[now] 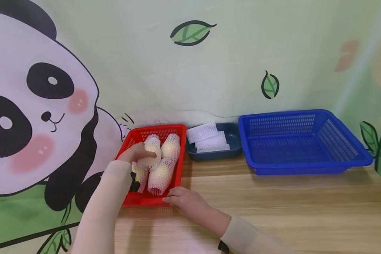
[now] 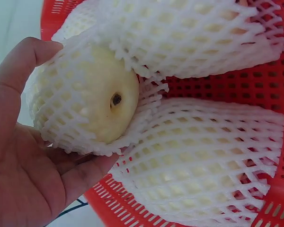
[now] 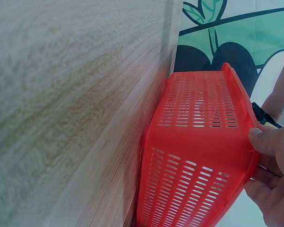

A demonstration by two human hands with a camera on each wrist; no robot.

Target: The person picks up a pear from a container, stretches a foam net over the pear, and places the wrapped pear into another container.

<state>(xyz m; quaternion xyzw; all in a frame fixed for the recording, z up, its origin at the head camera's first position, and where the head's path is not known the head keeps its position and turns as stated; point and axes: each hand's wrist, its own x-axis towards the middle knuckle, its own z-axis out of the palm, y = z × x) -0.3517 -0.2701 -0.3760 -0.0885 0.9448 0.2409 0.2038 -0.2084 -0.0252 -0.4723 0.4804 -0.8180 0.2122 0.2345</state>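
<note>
My left hand [image 1: 134, 152] reaches into the red plastic basket [image 1: 181, 158]. It grips a pale yellow round fruit [image 2: 102, 94] in a white foam net, thumb on one side and fingers beneath. The fruit's bare end with a dark, sunken spot shows through the net's opening. Other netted fruits lie in the basket: one at the front [image 1: 161, 174], one at the back right [image 1: 171, 146]. At the basket's front right corner my right hand [image 1: 190, 203] holds the rim; in the right wrist view the thumb [image 3: 256, 137] lies against it.
Right of the red basket stands a small dark blue tray [image 1: 214, 154] with several flat white foam nets [image 1: 206, 135]. A wide blue basket [image 1: 308, 169] is farther right on the wooden table [image 1: 273, 204]. A panda-print backdrop [image 1: 139, 63] rises behind.
</note>
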